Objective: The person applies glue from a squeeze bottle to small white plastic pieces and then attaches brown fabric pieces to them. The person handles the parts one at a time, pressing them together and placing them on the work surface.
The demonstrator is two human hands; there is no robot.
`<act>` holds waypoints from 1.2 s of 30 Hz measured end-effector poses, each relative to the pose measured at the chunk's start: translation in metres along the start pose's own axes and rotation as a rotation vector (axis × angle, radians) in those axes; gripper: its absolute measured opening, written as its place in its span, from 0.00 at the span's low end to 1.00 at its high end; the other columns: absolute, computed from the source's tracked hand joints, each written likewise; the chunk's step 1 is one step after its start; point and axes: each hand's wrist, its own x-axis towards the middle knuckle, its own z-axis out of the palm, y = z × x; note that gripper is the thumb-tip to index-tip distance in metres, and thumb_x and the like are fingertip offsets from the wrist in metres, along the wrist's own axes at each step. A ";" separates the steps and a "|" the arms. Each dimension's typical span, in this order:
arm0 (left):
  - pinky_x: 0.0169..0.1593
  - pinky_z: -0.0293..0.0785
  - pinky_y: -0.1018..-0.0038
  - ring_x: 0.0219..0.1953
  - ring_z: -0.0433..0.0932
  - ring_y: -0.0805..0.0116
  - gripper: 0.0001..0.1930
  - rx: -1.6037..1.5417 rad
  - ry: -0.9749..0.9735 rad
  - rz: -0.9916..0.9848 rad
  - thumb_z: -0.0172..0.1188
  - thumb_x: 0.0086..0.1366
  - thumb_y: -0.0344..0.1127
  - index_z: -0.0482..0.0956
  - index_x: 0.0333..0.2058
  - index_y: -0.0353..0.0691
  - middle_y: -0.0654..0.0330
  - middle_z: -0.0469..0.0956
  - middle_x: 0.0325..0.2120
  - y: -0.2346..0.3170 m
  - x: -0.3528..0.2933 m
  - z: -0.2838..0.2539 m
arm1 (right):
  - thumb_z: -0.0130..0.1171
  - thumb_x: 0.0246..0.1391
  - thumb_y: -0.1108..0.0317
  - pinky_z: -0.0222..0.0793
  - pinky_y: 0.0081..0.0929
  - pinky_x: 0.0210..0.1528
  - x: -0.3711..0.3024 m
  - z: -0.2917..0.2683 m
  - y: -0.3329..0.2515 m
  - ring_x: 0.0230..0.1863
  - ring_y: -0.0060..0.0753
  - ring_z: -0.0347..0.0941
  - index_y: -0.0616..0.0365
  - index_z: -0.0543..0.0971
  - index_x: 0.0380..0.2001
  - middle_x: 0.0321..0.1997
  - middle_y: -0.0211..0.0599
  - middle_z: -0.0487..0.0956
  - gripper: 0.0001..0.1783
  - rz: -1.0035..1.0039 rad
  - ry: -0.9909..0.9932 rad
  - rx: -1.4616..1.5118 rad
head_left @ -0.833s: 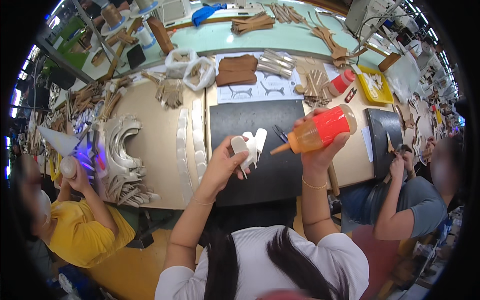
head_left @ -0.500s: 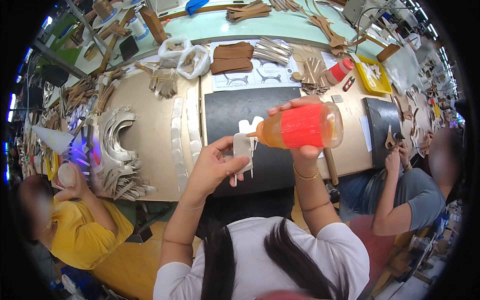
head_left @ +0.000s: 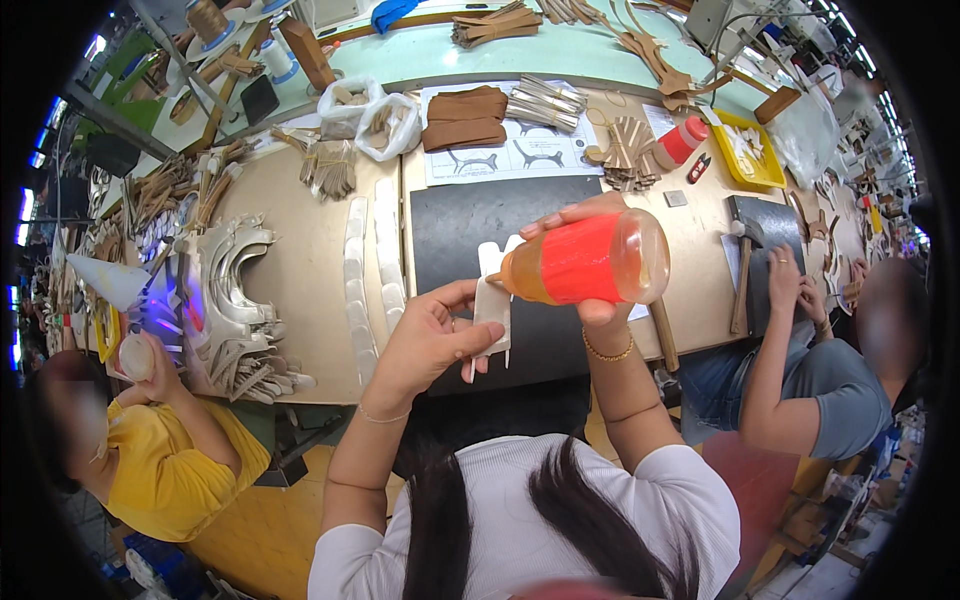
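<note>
My left hand (head_left: 448,335) is closed on a small pale cut piece (head_left: 492,318), thumb on its face and fingers behind. In my right hand (head_left: 597,310) lies a clear squeeze bottle (head_left: 578,262) with a red wrap and amber liquid inside. The bottle is tipped on its side, nozzle pointing left and meeting the upper part of the pale piece. Another white piece (head_left: 488,256) shows just beyond it. Both hands are over a black mat (head_left: 455,222) on the bench.
Two rows of pale strips (head_left: 356,280) lie left of the mat. Beyond it are brown strips (head_left: 465,115) on a printed sheet, a second red-wrapped bottle (head_left: 681,142) and a yellow tray (head_left: 770,177). A wooden handle (head_left: 663,332) lies at right. Co-workers sit on both sides.
The bottle and its nozzle have shifted slightly left and down along the pale piece, which is turned a little. The right co-worker's hands have moved, and a hammer now lies beside them.
</note>
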 end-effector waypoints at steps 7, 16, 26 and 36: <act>0.16 0.69 0.85 0.17 0.74 0.78 0.19 -0.017 0.010 0.003 0.61 0.56 0.25 0.71 0.46 0.27 0.60 0.75 0.28 -0.002 0.004 -0.003 | 0.65 0.27 0.30 0.76 0.34 0.39 0.001 -0.004 -0.024 0.38 0.42 0.76 0.69 0.67 0.43 0.38 0.42 0.71 0.53 -0.019 0.068 -0.036; 0.18 0.68 0.84 0.16 0.72 0.79 0.17 -0.030 0.037 -0.002 0.60 0.56 0.24 0.72 0.45 0.28 0.60 0.75 0.26 -0.002 -0.001 0.003 | 0.63 0.26 0.26 0.76 0.38 0.38 -0.006 0.000 -0.030 0.37 0.46 0.75 0.71 0.67 0.43 0.37 0.44 0.71 0.56 0.017 -0.019 0.006; 0.19 0.69 0.85 0.18 0.73 0.80 0.17 -0.018 0.006 -0.016 0.60 0.58 0.27 0.72 0.45 0.28 0.60 0.76 0.26 0.000 -0.005 0.004 | 0.62 0.26 0.25 0.75 0.38 0.39 -0.012 0.003 -0.024 0.36 0.43 0.75 0.68 0.67 0.41 0.36 0.42 0.71 0.54 0.004 -0.067 -0.144; 0.18 0.69 0.84 0.18 0.72 0.81 0.17 -0.004 -0.040 -0.031 0.60 0.58 0.28 0.72 0.45 0.28 0.62 0.75 0.23 0.000 -0.006 0.002 | 0.58 0.29 0.24 0.75 0.34 0.35 -0.008 0.000 -0.028 0.34 0.43 0.75 0.69 0.68 0.40 0.35 0.42 0.70 0.54 -0.058 -0.181 -0.294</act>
